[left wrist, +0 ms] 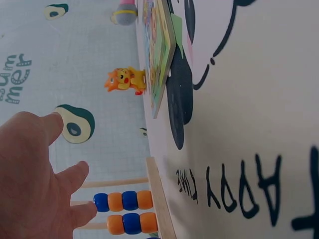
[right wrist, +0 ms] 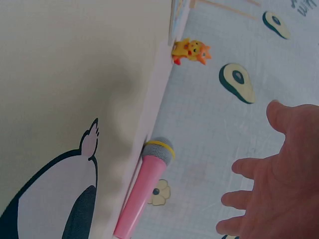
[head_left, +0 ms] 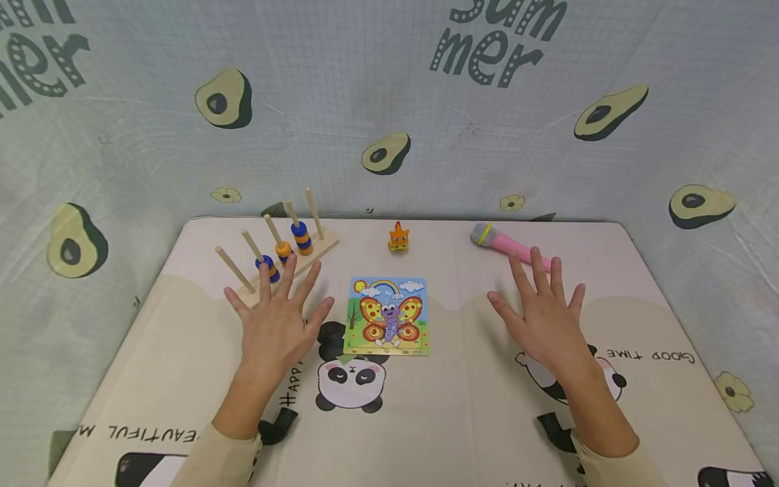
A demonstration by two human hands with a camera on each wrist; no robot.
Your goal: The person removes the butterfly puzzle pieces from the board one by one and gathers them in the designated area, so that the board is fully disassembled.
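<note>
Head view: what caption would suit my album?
Left hand and right hand spread over a table with a peg toy, butterfly picture, small figurine and pink microphone.

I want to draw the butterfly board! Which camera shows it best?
The head view: the whole butterfly board faces the camera, with nothing covering its picture. The left wrist view shows it at a steep slant, cut off at the top; the right wrist view shows only what looks like its edge.
</note>
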